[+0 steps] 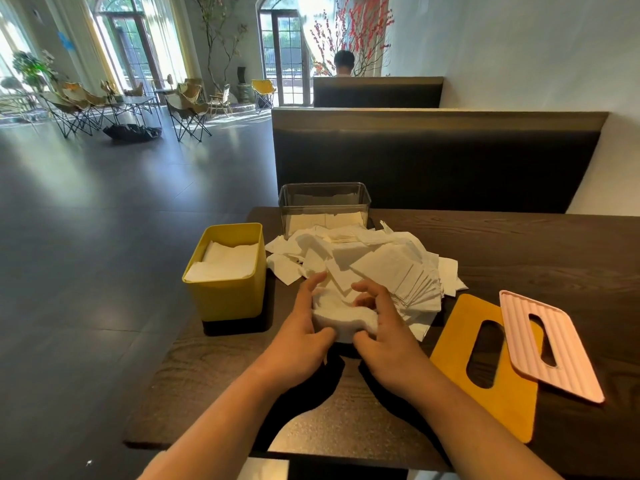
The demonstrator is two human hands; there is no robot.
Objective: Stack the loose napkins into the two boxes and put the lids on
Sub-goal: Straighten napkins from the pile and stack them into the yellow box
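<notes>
A heap of loose white napkins (377,261) lies in the middle of the dark wooden table (519,244). Both hands grip a small stack of napkins (341,320) at the heap's near edge: my left hand (301,337) holds its left side, my right hand (384,334) its right side, fingers curled over the top. A yellow box (227,296) at the left holds white napkins. Behind the heap stands a clear box (323,199) with a low layer of napkins. To the right lie a yellow slotted lid (450,344) and, overlapping it, a pink ribbed slotted lid (568,344).
The table's left edge runs just past the yellow box, with dark floor beyond. A dark booth bench (436,168) backs the table. A person sits at a farther booth. Folding chairs and tables stand far left across the room.
</notes>
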